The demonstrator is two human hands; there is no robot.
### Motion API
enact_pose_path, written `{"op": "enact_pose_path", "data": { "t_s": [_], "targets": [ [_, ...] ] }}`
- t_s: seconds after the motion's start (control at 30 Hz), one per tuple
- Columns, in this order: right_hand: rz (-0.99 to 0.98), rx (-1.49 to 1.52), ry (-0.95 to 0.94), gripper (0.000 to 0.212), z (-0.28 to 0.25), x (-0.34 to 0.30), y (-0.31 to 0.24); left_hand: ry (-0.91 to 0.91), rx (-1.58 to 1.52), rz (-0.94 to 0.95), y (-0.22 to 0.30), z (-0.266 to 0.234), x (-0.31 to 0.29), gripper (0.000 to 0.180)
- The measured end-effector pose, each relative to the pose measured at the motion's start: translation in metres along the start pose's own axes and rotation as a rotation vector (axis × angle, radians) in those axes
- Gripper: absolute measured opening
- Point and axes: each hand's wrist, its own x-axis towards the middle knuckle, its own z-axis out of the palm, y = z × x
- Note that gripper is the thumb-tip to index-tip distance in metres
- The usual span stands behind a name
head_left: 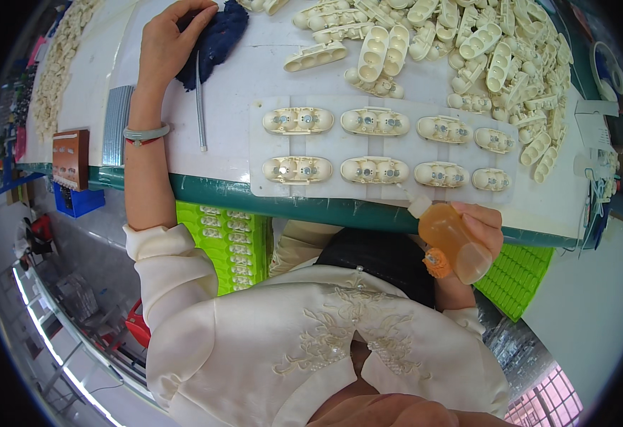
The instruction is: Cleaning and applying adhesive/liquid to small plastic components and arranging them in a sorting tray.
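Note:
My right hand (481, 226) is wrapped round a clear squeeze bottle (448, 233) of amber liquid. The bottle tilts so its white nozzle points at the near row of cream plastic shells (365, 171), by the gap between the second and third pieces. Two rows of these rounded shells, with small silvery parts in them, sit on a white tray (340, 146). My left hand (171, 41) reaches to the far left, fingertips pinched together at the edge of a dark blue, cloth-like heap (219, 35). What the fingertips hold, if anything, is too small to make out.
A thin metal rod (201, 114) lies beside the blue heap. Loose cream shells (500, 64) pile up at the far right. At left are a ridged grey block (117, 124) and a brown block (70, 159). Green trays (219, 245) stand below the table's green edge (219, 191).

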Motion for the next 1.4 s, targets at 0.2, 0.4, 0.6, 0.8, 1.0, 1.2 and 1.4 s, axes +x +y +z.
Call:
{"op": "enact_pose_path", "data": {
  "t_s": [0.2,0.4,0.6,0.8,1.0,1.2,1.4],
  "targets": [
    [0.002,-0.027,-0.047,0.052,-0.007,-0.001,0.002,0.001,0.001,-0.011,0.001,0.0,0.0,0.022],
    [-0.003,-0.006,-0.113,0.053,-0.008,-0.001,0.006,-0.003,-0.032,-0.023,-0.001,0.0,0.0,0.022],
    [-0.002,-0.052,-0.011,0.059,-0.012,-0.006,0.005,-0.005,-0.015,-0.02,0.0,-0.001,0.0,0.022],
    [-0.04,-0.061,-0.091,0.055,-0.011,-0.007,0.009,0.0,0.017,-0.011,0.006,-0.001,0.0,0.023],
    [-0.028,-0.026,-0.009,0.049,-0.012,-0.007,0.008,0.049,0.009,0.037,0.001,0.001,-0.001,0.021],
    [-0.065,-0.185,0.201,0.045,-0.022,-0.012,0.012,0.032,-0.025,0.015,0.006,-0.002,0.0,0.02],
    [-0.046,-0.159,0.16,0.041,-0.027,-0.01,0.013,0.021,0.021,-0.002,0.009,-0.002,0.001,0.021]
  ]
}}
